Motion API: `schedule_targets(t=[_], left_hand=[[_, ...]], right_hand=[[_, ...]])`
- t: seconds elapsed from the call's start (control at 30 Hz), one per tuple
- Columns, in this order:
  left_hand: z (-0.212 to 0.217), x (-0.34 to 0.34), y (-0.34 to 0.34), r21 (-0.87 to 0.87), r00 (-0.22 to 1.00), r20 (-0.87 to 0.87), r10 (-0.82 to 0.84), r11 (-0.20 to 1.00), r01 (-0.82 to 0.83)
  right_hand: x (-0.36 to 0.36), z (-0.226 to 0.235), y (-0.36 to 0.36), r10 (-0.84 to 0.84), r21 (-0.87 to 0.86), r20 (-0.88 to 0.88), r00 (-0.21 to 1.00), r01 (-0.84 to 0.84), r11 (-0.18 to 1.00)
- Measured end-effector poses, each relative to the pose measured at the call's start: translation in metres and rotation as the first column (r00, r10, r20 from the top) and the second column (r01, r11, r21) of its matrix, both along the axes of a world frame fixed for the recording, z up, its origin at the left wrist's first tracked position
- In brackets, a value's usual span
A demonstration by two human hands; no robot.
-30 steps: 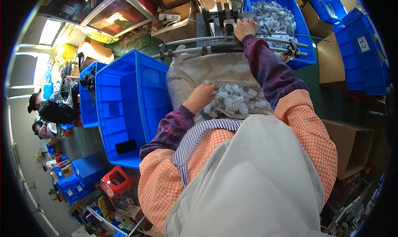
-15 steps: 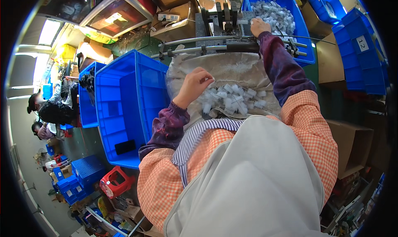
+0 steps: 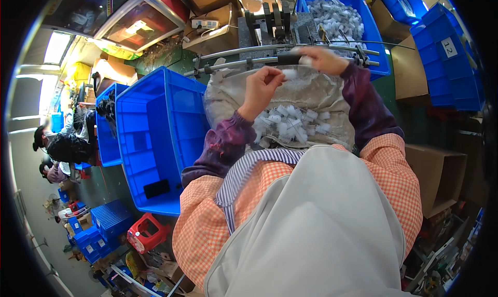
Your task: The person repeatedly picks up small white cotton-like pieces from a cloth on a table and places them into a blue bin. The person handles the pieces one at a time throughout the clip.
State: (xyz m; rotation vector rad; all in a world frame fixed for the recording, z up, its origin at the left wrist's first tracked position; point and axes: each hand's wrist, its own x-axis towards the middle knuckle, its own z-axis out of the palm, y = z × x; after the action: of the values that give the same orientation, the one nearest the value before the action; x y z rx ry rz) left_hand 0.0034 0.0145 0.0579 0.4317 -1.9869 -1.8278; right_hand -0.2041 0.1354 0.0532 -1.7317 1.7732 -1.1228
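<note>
White part pinched between raised left hand (image 3: 261, 86), right hand (image 3: 322, 59).

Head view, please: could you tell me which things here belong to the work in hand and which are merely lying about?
In use:
left hand, pinching a small white part
right hand, at the metal rails
white parts pile on the grey cloth
press fixture

Lying about:
empty blue bin
red stool
cardboard box

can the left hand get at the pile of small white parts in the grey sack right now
Probably yes. The left hand hovers just above the pile of small white parts in the open grey sack, pinching one white piece, with nothing lying between them.
</note>
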Motion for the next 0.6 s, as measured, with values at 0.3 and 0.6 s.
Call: schedule_targets(t=[0.3, 0.6], left_hand=[[-0.048, 0.045, -0.024, -0.811, 0.833, 0.457, 0.312, 0.53, 0.246], [-0.088, 0.063, -0.023, -0.613, 0.728, 0.665, 0.164, 0.677, 0.407]], right_hand=[[-0.049, -0.048, -0.056, -0.607, -0.044, -0.489, 0.626, 0.678, 0.734], [-0.07, -0.076, -0.086, -0.59, -0.135, -0.645, 0.485, 0.688, 0.713]])
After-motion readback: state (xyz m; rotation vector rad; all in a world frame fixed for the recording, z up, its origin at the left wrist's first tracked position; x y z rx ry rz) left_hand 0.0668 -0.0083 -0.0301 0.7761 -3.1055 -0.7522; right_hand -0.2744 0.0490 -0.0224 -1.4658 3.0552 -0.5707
